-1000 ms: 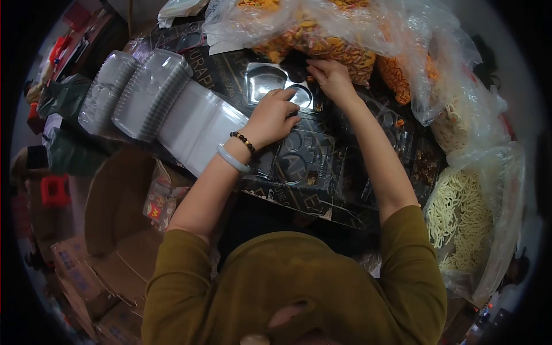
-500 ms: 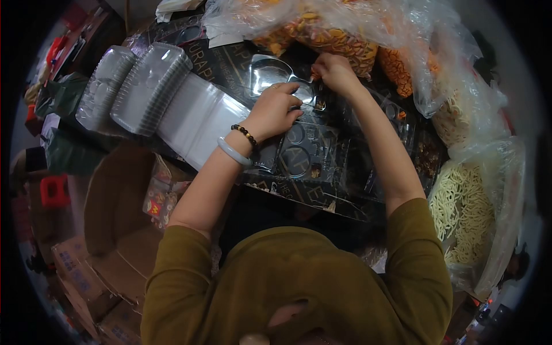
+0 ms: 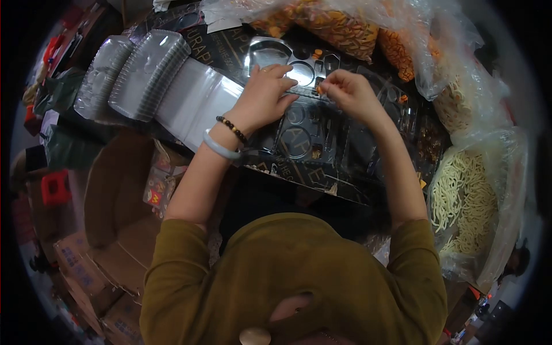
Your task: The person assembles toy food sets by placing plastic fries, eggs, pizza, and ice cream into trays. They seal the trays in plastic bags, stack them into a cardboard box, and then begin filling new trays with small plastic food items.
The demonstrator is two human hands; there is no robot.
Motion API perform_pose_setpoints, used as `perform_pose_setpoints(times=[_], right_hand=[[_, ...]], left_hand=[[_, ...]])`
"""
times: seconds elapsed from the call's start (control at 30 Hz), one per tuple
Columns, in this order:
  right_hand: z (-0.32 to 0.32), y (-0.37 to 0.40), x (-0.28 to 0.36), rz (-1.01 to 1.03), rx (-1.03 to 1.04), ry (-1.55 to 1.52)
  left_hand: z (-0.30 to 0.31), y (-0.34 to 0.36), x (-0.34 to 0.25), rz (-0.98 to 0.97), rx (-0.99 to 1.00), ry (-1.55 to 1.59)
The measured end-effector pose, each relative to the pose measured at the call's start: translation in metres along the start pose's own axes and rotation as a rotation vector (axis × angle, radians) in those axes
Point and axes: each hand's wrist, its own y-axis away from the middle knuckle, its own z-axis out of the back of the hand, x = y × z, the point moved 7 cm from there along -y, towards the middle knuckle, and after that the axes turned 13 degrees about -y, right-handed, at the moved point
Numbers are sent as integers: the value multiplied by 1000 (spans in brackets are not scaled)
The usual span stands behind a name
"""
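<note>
My right hand (image 3: 352, 96) pinches a small orange piece (image 3: 320, 89) over a clear plastic tray (image 3: 270, 50) with round and small moulded hollows. An orange piece (image 3: 317, 53) lies in one of that tray's far hollows. My left hand (image 3: 265, 95), wearing a beaded bracelet and a pale bangle, rests with its fingers apart on the tray's left part. Nearer to me lies a second clear moulded tray (image 3: 296, 142), with a small brownish piece in one hollow. To the right, a further clear tray (image 3: 397, 109) holds an orange piece.
Stacked clear trays (image 3: 150, 75) and flat clear plastic sheets (image 3: 198, 103) lie on the left. Plastic bags of orange and yellow pieces (image 3: 339, 31) line the back. A bag of pale, noodle-like strands (image 3: 463, 201) stands right. An open cardboard box (image 3: 123, 230) sits below left.
My right hand has come back from the bag of pieces towards me, holding the orange piece over the tray. My left hand has shifted slightly left, fingers spread wider. An orange piece shows in a far hollow.
</note>
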Motion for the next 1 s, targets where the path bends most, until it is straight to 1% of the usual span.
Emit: perform_pose_setpoints(times=[0.03, 0.13, 0.23, 0.33, 0.43, 0.53, 0.63, 0.73, 0.77, 0.87, 0.93, 0.97, 1.0], right_hand=[[-13, 10, 4, -30, 52, 18], [-35, 22, 9, 71, 122, 279], [-33, 26, 2, 166, 30, 86], [-34, 30, 2, 183, -48, 42], [-33, 36, 2, 144, -54, 59], [-15, 41, 3, 283, -188, 214], [-9, 42, -7, 153, -248, 111], [-21, 43, 8, 288, -151, 326], [-29, 45, 10, 296, -130, 503], [-50, 38, 4, 261, -65, 726], [-55, 38, 10, 230, -16, 788], [-54, 37, 8, 268, 5, 775], [-47, 39, 8, 264, -37, 670]], left_hand=[[6, 8, -6, 7, -12, -1], [7, 31, -22, 9, -36, -12], [4, 43, -32, 20, -73, 39], [-7, 49, -38, 38, -92, 77], [-14, 52, -43, 37, -125, 33], [-15, 52, -44, 16, -141, -2], [-17, 52, -44, 22, -126, -11], [-19, 51, -44, 38, -109, -17], [-19, 51, -45, 30, -116, -26], [-21, 52, -44, 8, -123, -57], [-22, 52, -46, 1, -107, -63], [-22, 51, -46, -8, -103, -67], [-26, 52, -44, -6, -91, -78]])
